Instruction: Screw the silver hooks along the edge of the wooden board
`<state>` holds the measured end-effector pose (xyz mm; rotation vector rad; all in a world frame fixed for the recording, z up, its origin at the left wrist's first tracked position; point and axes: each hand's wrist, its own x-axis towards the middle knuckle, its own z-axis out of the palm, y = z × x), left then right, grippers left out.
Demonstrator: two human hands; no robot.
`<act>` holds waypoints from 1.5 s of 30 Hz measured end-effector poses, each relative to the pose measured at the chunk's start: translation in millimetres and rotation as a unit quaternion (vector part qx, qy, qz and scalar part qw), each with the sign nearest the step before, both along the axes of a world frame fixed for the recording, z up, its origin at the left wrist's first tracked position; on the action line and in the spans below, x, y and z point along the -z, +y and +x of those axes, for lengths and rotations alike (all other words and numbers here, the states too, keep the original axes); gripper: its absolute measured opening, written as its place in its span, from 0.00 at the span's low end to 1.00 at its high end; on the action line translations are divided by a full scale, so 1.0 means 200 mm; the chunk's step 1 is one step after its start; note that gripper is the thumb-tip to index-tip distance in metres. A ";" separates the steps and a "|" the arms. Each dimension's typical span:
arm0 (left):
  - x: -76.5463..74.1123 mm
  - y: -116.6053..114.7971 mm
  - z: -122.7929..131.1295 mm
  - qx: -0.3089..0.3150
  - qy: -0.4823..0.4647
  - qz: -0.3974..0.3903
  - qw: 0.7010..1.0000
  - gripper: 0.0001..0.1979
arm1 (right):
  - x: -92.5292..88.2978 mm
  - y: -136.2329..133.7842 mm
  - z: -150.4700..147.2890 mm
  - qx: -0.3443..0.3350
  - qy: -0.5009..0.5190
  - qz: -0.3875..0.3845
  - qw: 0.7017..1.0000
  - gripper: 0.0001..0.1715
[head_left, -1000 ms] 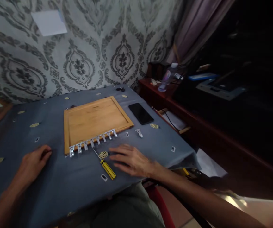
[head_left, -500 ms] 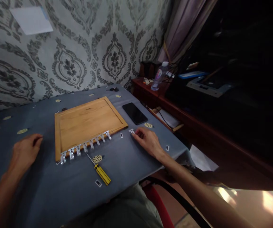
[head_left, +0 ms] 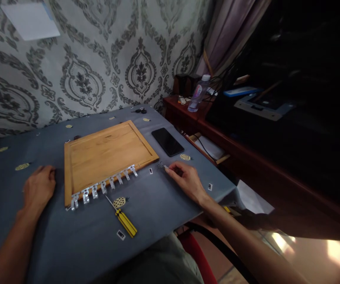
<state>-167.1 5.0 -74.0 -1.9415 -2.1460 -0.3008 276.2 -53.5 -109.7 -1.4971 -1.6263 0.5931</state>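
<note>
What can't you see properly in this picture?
- Head view: the small metal hook at the right hand is blurred and partly under the fingertips; a firm grip cannot be told.
- The left hand hides what is under its palm.
- The small tags on the blue cloth are too tiny to read.
- The dark shelf at right is too dim.

Right hand (head_left: 187,179) pinches a metal bracket (head_left: 161,166) beside the wooden board (head_left: 106,154).
</note>
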 end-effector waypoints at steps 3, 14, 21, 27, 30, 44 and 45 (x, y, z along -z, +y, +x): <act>0.04 0.00 -0.02 -0.019 0.049 -0.011 0.999 0.19 | 0.00 0.00 0.00 -0.006 0.002 0.009 1.000 0.15; 0.04 -0.01 -0.03 -0.021 -0.013 -0.028 0.999 0.25 | -0.02 -0.02 -0.02 -0.030 -0.029 0.026 0.999 0.15; 0.01 -0.04 0.01 -0.051 0.057 -0.071 0.995 0.25 | -0.03 -0.01 -0.05 -0.056 -0.012 0.001 0.998 0.16; -0.09 -0.09 0.07 -0.065 0.055 -0.076 0.993 0.25 | -0.03 0.01 -0.13 -0.085 0.075 -0.058 0.992 0.18; -0.16 -0.10 0.13 -0.058 0.054 -0.040 0.996 0.24 | -0.02 0.04 -0.18 -0.099 0.101 -0.064 0.988 0.16; -0.15 0.20 0.83 0.377 -0.242 -0.217 0.868 0.13 | -0.03 0.14 -0.30 -0.119 0.043 -0.071 0.989 0.10; -0.15 0.21 0.86 0.383 -0.234 -0.226 0.865 0.13 | -0.03 0.14 -0.30 -0.119 0.036 -0.071 0.990 0.10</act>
